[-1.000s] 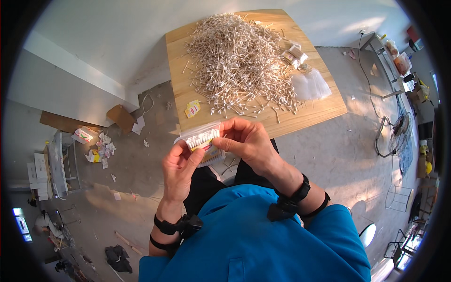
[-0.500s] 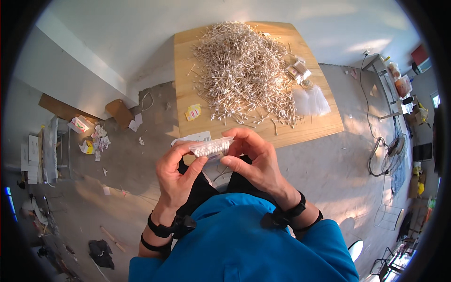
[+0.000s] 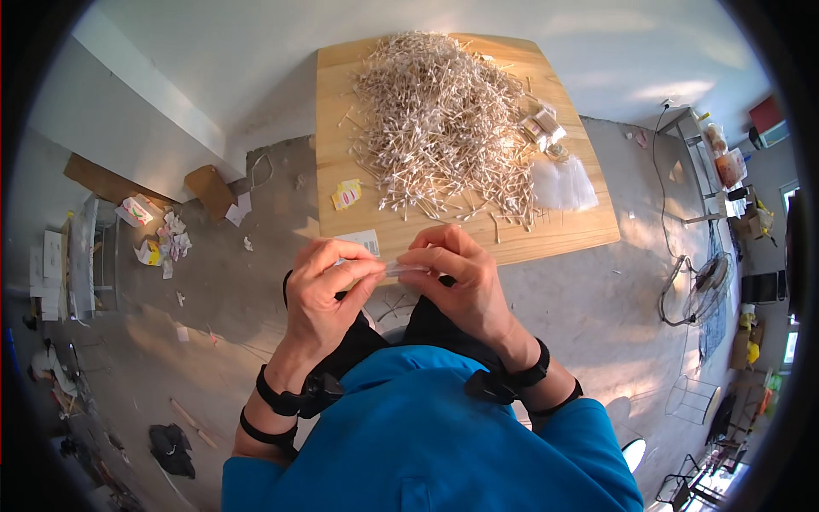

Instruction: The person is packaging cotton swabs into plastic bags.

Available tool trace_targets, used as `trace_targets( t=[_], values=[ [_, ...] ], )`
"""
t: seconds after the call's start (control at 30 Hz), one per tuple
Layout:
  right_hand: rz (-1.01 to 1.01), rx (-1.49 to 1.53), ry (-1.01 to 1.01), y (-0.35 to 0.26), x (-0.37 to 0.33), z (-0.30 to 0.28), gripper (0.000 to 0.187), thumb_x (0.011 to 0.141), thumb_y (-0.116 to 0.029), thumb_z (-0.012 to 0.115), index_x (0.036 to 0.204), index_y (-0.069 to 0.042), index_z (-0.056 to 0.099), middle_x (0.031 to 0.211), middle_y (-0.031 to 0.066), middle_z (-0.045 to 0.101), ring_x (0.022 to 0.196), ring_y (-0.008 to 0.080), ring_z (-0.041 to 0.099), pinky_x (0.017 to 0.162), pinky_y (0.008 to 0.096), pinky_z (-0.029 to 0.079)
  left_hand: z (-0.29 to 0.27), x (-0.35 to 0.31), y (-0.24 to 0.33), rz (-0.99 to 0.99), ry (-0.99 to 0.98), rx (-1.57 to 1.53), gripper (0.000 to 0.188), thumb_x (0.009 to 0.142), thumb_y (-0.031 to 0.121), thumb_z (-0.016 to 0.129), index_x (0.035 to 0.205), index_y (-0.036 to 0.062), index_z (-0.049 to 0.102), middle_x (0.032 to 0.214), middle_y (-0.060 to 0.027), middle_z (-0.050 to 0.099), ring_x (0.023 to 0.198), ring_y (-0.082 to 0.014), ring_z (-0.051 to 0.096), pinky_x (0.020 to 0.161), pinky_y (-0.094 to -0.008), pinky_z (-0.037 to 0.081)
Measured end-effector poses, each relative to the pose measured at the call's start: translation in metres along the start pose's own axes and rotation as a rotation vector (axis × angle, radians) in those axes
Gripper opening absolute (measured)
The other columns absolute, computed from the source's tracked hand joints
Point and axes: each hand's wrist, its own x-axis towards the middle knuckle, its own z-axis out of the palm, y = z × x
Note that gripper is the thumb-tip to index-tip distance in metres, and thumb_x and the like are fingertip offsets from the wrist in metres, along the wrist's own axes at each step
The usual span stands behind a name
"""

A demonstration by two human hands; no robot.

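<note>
A bare-bones packing workshop, seen from where I stand: loose cotton swabs (image 3: 444, 128) lie heaped on a pale wooden counter (image 3: 567, 229), with flat clear bags (image 3: 563, 184), small packs (image 3: 543, 126) and yellow cards (image 3: 346, 194) around the pile. Underfoot is raw grey concrete floor (image 3: 580, 299), littered with paper scraps (image 3: 177, 235) and brown cardboard (image 3: 210, 192) near a plain pale wall (image 3: 273, 51). To the worker's right, a wire-caged fan (image 3: 711, 275) stands near metal-framed furniture (image 3: 706, 217) and clutter.
</note>
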Motion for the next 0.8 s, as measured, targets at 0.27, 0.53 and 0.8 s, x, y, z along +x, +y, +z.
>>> trace_targets(
  t=[0.27, 0.53, 0.8],
  values=[
    [-0.180, -0.311, -0.117, 0.039, 0.000, 0.003, 0.017, 0.079, -0.005, 0.078, 0.096, -0.006, 0.074, 0.089, 0.0065, 0.060, 0.076, 0.0221, 0.063, 0.065, 0.0328, 0.051, 0.017, 0.003, -0.013, 0.129, -0.085, 0.253, 0.016, 0.073, 0.005, 0.079, 0.087, 0.0092, 0.073, 0.088, 0.0004, 0.064, 0.087, -0.0228, 0.060, 0.079, -0.0379, 0.046],
    [-0.165, -0.380, -0.054, 0.128, -0.004, 0.033, 0.011, 0.080, -0.008, 0.075, 0.090, -0.009, 0.073, 0.086, 0.0070, 0.061, 0.074, 0.0274, 0.064, 0.062, 0.0382, 0.052, 0.070, -0.018, -0.091, 0.127, -0.178, 0.215, 0.016, 0.077, 0.003, 0.076, 0.092, 0.0062, 0.071, 0.087, -0.0033, 0.062, 0.079, -0.0234, 0.062, 0.067, -0.0349, 0.050],
    [0.162, -0.211, -0.060, 0.182, -0.012, 0.061, 0.011, 0.080, -0.009, 0.077, 0.090, -0.006, 0.073, 0.088, 0.0091, 0.063, 0.071, 0.0247, 0.065, 0.062, 0.0360, 0.052, 0.120, -0.050, -0.139, -0.335, -0.202, -0.191, 0.014, 0.086, 0.002, 0.072, 0.097, 0.0007, 0.064, 0.088, -0.0103, 0.061, 0.076, -0.0224, 0.064, 0.064, -0.0328, 0.051]
  ],
)
